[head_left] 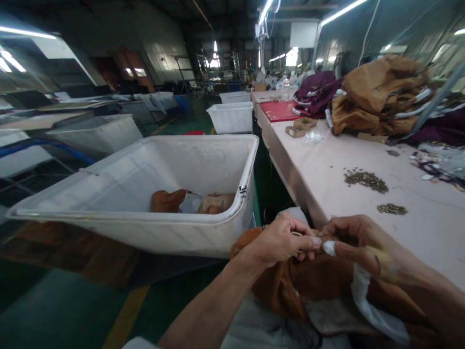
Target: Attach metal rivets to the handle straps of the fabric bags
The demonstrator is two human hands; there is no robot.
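Observation:
A soft brown cloth piece lies across my lap, with a pale patch and a white strip hanging over it. My left hand is closed in a pinch on its upper edge, thumb and fingers pressed together around a thin part. Close beside it, my right hand pinches the same edge from the right, its thumb tip wrapped in white tape. The fingertips of both hands nearly meet; any small part between them is too little to make out.
To the right runs a long table with small metal pieces in heaps, a small cardboard box and piled brown cloth goods. A large white bin with brown goods inside stands at left; another white bin stands behind.

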